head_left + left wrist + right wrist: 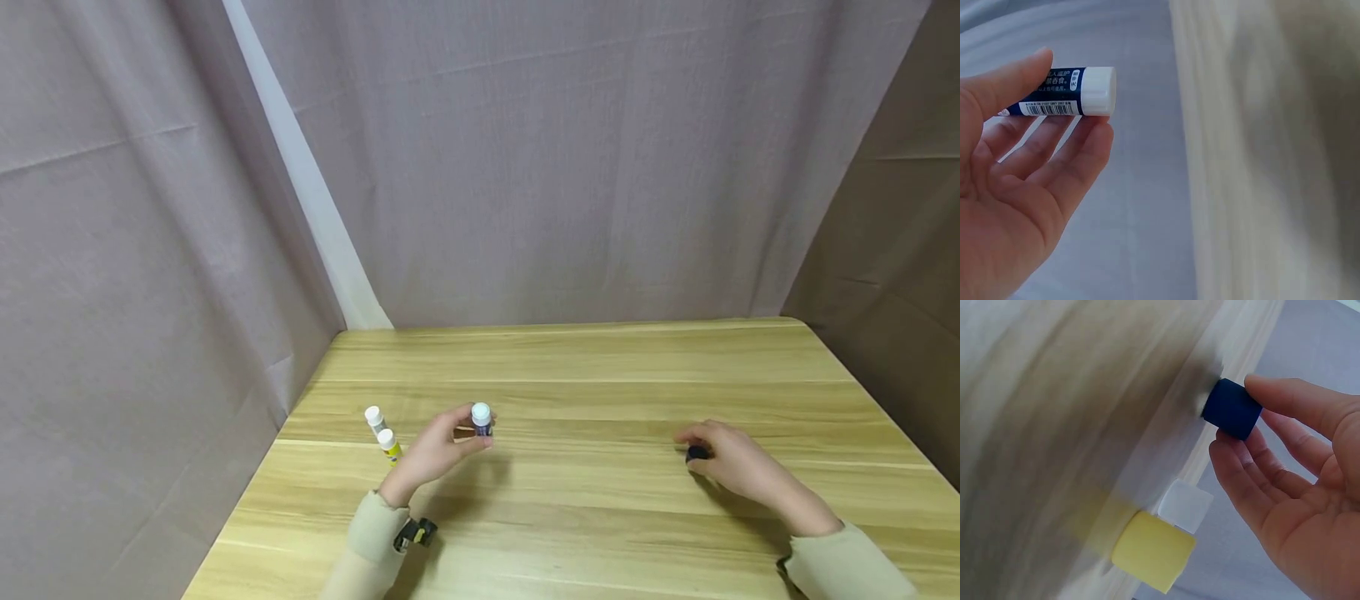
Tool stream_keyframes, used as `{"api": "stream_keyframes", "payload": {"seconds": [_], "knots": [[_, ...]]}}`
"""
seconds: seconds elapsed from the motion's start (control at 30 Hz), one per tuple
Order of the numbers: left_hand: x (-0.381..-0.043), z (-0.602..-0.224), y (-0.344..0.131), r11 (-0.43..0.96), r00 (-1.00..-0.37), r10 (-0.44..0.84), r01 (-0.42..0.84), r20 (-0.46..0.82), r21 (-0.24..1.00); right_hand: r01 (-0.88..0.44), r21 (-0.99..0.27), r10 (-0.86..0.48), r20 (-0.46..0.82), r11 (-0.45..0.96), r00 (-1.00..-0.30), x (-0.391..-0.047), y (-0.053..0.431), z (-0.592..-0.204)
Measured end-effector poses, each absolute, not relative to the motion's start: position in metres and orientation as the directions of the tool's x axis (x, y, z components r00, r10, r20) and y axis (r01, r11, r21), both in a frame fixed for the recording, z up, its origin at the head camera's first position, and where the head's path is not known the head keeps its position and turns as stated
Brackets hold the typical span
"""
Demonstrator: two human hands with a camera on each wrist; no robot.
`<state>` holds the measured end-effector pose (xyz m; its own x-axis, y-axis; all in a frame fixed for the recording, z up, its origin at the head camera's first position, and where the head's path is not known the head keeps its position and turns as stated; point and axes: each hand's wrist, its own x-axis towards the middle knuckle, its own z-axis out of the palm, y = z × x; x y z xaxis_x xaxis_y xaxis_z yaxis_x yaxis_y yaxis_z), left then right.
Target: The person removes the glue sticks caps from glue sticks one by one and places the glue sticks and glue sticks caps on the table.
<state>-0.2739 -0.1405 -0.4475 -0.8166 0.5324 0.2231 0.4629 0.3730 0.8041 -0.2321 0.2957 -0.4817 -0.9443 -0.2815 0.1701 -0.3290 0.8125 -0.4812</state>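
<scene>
My left hand (431, 454) holds a glue stick (1057, 90) with a navy printed label and a white end. The thumb presses one side and the fingertips the other, and in the head view the white end points up above the table. My right hand (738, 471) pinches a dark blue cap (1232, 409) between thumb and fingers, low over the tabletop; whether it touches the wood I cannot tell. Beside it in the right wrist view stand a yellow cap (1154, 550) and a white cap (1185, 505), both out of sight in the head view.
Two more glue sticks stand left of my left hand: a yellow-labelled one (390, 447) and a pale one (375, 419) behind it, both with white tops. The wooden table (585, 517) runs back to a grey curtain (510, 208); more curtain hangs at both sides.
</scene>
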Motion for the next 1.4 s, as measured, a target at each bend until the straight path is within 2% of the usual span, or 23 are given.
{"api": "stream_keyframes", "payload": {"seconds": [0.2,0.37,0.77,1.03,1.4], "knots": [[-0.277,-0.443,-0.148,0.359,-0.852,0.466,0.43,0.24,0.829,-0.304,-0.5,-0.263,0.153,0.811,-0.953,-0.23,0.295,-0.48],[-0.276,-0.452,-0.148,0.387,-0.864,0.459,0.405,0.208,0.828,-0.292,-0.531,-0.244,0.162,0.795,-0.956,-0.23,0.292,-0.476],[-0.277,-0.473,-0.147,0.429,-0.849,0.513,0.386,0.132,0.817,-0.326,-0.545,-0.246,0.217,0.772,-0.945,-0.231,0.289,-0.476],[-0.282,-0.479,-0.15,0.461,-0.843,0.531,0.376,0.09,0.804,-0.338,-0.559,-0.271,0.202,0.757,-0.941,-0.229,0.286,-0.477],[-0.285,-0.485,-0.153,0.475,-0.86,0.504,0.356,0.083,0.805,-0.348,-0.549,-0.267,0.225,0.76,-0.937,-0.227,0.283,-0.477]]}}
